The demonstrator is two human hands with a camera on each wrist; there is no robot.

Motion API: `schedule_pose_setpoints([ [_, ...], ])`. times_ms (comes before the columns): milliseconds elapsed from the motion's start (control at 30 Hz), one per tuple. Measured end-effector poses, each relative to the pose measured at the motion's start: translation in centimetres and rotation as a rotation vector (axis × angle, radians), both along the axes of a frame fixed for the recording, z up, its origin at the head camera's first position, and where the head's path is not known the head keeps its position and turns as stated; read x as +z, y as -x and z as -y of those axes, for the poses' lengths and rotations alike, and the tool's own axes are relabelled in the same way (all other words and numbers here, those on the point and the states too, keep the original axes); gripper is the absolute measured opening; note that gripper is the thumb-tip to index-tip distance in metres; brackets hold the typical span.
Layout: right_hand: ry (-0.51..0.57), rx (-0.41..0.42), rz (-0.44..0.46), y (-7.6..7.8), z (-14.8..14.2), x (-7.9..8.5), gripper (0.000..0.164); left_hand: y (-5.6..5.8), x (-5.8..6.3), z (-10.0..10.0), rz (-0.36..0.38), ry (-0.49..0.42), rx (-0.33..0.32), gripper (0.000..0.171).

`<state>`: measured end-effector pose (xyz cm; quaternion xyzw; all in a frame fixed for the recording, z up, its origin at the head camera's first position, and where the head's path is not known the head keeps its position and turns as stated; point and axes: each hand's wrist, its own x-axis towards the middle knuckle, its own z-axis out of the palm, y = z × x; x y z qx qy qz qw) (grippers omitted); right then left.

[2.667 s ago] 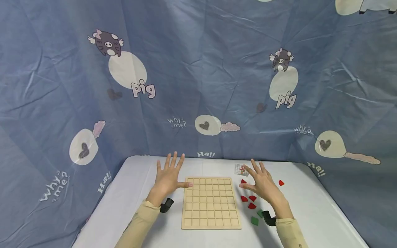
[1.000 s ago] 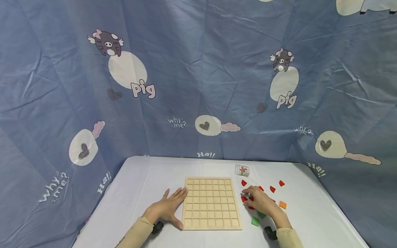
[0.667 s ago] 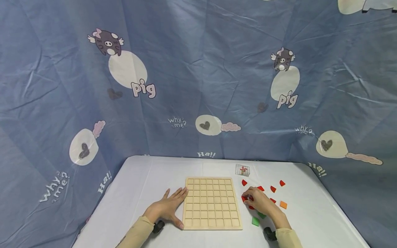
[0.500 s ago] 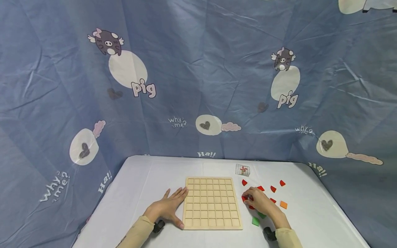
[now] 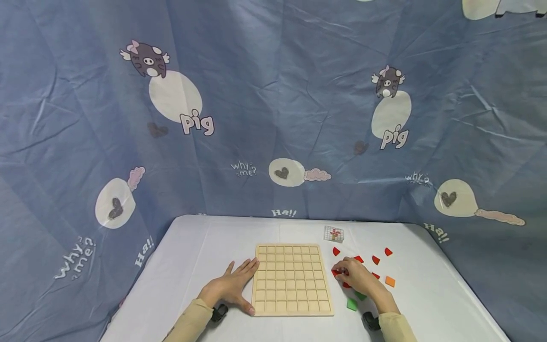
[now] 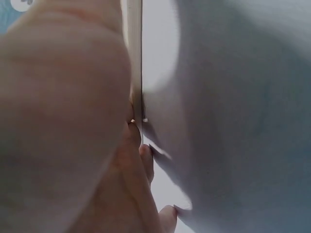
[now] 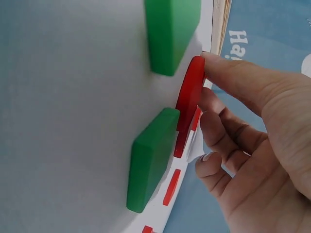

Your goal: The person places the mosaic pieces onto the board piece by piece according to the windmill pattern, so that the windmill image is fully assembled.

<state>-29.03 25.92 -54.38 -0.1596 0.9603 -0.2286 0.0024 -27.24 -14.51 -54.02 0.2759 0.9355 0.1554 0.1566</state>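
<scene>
My left hand [image 5: 228, 287] lies with spread, straight fingers along the left edge of a pale wooden grid board [image 5: 292, 314]. In the left wrist view its fingers run along the board's side [image 6: 134, 58]. To the right of the board, my right hand [image 5: 358, 276] pinches a red quarter-circle tile [image 5: 335, 273] with thumb and curled fingers, low at the table; the fingers partly hide it. Another red tile [image 7: 191, 92] overlaps the thumb tip in the right wrist view, close to a thick green tile [image 7: 154, 160].
Several more red tiles [image 5: 376, 260] lie behind and right of my right hand. An orange tile [image 5: 390, 281] sits further right, green tiles [image 5: 352, 304] nearer me. A small gridded picture card [image 5: 334, 234] lies behind the board. Patterned blue cloth [image 5: 278, 118] surrounds the white table.
Both hands, first raised and spread above the table, have come down: the left to the board's edge, the right among the red tiles. Its fingertips have since closed together; the last half second shows little motion.
</scene>
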Motion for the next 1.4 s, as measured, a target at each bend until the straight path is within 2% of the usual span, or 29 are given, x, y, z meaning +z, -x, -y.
schedule_pose_setpoints([
  [300,0.008,0.028,0.003,0.20,-0.14,-0.25,0.020,-0.03,-0.54,0.08,0.014,-0.002,0.020,0.137],
  [767,0.013,-0.033,0.017,0.33,0.36,-0.08,0.023,-0.16,-0.28,-0.02,0.003,-0.009,0.025,0.136],
  [1067,0.014,0.038,-0.036,0.60,0.38,0.02,0.017,-0.02,-0.51,0.05,0.001,0.004,0.014,0.138],
  [1167,0.015,0.056,-0.023,0.72,0.37,0.08,0.022,0.04,-0.65,0.05,-0.001,0.005,0.018,0.138],
  [1400,0.019,0.034,0.024,0.76,0.47,0.10,0.023,0.11,-0.67,0.04,-0.003,0.005,0.016,0.138],
])
